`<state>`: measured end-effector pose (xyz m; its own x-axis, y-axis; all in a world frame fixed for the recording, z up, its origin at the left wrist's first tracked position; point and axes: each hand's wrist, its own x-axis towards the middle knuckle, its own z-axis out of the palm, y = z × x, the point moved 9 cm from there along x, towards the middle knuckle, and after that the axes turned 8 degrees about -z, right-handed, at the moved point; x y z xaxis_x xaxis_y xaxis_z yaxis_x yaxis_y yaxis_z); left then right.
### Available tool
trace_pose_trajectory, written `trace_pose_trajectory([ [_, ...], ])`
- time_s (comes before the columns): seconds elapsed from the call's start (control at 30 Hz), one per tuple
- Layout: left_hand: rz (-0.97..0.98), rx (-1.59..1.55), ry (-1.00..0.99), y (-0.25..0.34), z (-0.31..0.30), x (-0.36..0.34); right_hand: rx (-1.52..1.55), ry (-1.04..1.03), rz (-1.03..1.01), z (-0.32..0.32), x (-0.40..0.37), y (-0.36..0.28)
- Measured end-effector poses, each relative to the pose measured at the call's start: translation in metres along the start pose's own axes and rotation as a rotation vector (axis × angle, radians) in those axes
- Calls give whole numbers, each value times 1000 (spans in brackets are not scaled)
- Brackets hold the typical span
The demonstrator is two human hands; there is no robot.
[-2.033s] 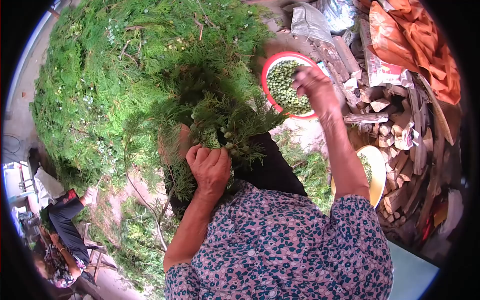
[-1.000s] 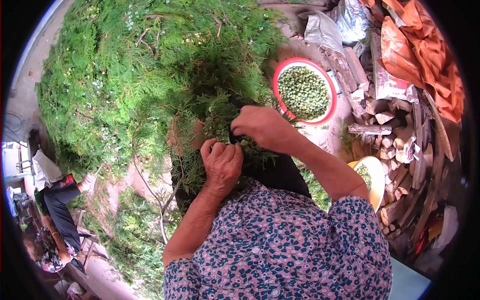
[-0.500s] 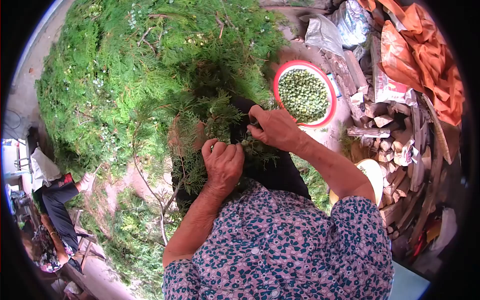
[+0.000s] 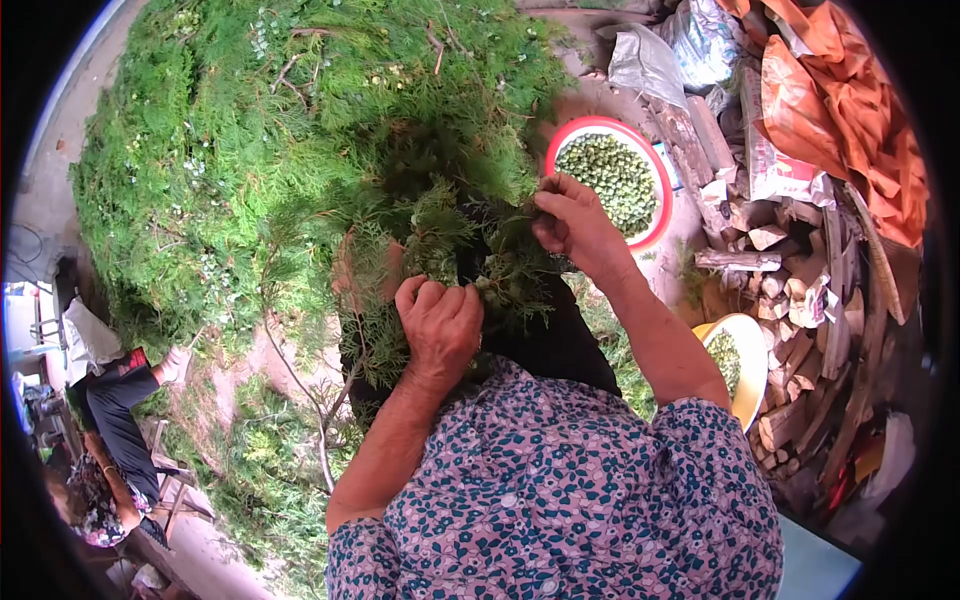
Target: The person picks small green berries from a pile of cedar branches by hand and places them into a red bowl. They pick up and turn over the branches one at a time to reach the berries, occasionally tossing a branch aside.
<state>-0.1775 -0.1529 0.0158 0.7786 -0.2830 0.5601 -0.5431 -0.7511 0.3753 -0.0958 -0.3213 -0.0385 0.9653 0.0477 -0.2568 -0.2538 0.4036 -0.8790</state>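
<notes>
My left hand [image 4: 440, 325] is closed round a leafy cypress branch [image 4: 435, 225] above my lap; the exact grip point is hidden by the fingers. Small round green cones hang among its sprays. My right hand [image 4: 585, 230] is raised just right of the branch, in front of the near left edge of a red-rimmed white basin [image 4: 669, 200]. Its thumb and fingers are drawn together, and whatever lies in them cannot be made out. Inside the basin is a heap of green cones [image 4: 610, 170].
A large heap of cut cypress branches [image 4: 230, 150] spreads ahead and left. By my right elbow is a yellow basin [image 4: 752, 365] with green cones inside. Stacked firewood [image 4: 785, 290] and an orange tarp [image 4: 850, 120] line the right. Another person's leg [image 4: 115, 400] shows at far left.
My right hand has moved away from the branch, right and slightly up toward the basin. The left hand keeps its hold, shifting only a little. More of the yellow basin shows.
</notes>
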Motion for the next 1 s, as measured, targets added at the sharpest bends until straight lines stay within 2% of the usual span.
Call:
trace_pose_trajectory([
  [0.07, 0, -3, 6, 0, 0, 1, 6, 73, -19, 6, -10, -4],
  [0.13, -3, -4, -8, 0, 1, 1, -20, -111, 3, 26, -19, 0],
  [0.17, -3, -3, -11, 0, 1, 1, -169, -273, 18, 33, -23, 5],
  [0.2, -4, -1, -11, 0, 2, 0, -166, -272, 19, 38, -26, 8],
  [0.27, -2, -1, -10, 0, 2, 1, -791, -474, -442, 74, -40, -13],
  [0.3, 4, -3, -1, 1, 1, 1, -927, -490, -622, 81, -45, -14],
  [0.4, 6, -6, -5, 1, 1, 0, -1090, -495, -610, 85, -45, 5],
  [0.43, 2, -6, -16, 0, 2, -1, -1044, -474, -733, 87, -45, -2],
  [0.47, 1, -3, -14, -1, 1, 0, -1043, -477, -735, 86, -44, -5],
  [0.53, -31, -1, -6, -3, 0, 2, -351, -158, 149, 43, -32, 28],
  [0.57, -35, -2, -7, -3, 0, 2, -117, -183, 109, 37, -26, 31],
  [0.67, -84, -32, -18, -8, -1, 4, -30, -153, 41, 41, -34, 12],
  [0.83, -104, -47, -25, -9, -1, 7, 56, -178, 88, 39, -43, 25],
  [0.97, -131, -72, -28, -14, 0, 6, 252, -114, 151, 45, -48, 24],
  [1.0, -163, -92, -84, -19, 5, 5, 316, -77, 164, 45, -50, 23],
])
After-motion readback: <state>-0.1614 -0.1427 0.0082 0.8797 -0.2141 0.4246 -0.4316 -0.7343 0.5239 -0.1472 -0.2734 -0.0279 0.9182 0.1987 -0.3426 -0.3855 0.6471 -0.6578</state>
